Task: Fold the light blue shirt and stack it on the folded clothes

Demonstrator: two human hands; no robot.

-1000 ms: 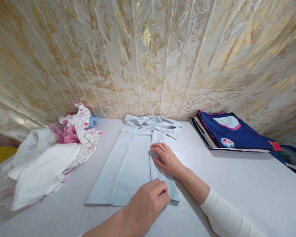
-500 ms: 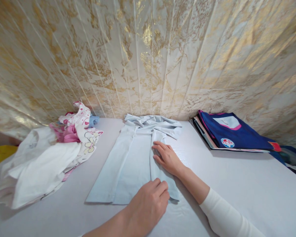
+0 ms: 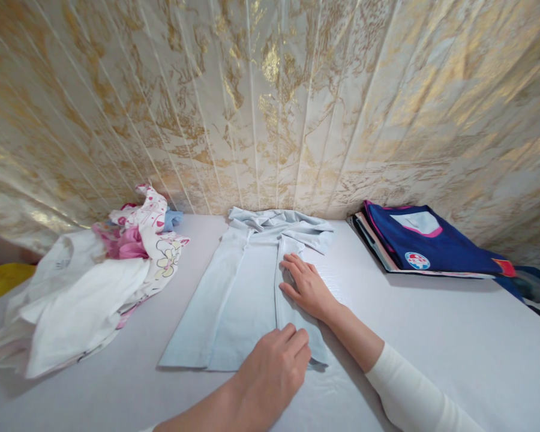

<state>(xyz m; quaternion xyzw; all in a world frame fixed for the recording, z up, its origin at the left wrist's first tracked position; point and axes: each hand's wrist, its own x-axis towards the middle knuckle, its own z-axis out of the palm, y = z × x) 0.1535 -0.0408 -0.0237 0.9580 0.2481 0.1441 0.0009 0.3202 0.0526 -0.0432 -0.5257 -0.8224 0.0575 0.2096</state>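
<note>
A pale blue shirt (image 3: 247,300) lies on the white surface in front of me, its far end bunched into wrinkles. Both of its long sides are folded in toward the middle. My right hand (image 3: 308,285) rests on the right folded strip, fingers stretched out and a little apart. Nearer to me, my left hand (image 3: 274,366) is closed over the lower right part of the shirt with its fingers curled on the cloth. Its fingertips are hidden beneath the knuckles.
To the left lies a loose heap of white and pink clothes (image 3: 85,300), with something yellow (image 3: 6,283) beyond it. Folded clothes with a navy top (image 3: 459,246) are stacked at the right. A gold-patterned curtain (image 3: 261,108) hangs behind the white surface (image 3: 414,324).
Both hands stay in nearly the same places on the shirt. The whole view has shifted very slightly; the shirt's shape looks the same.
</note>
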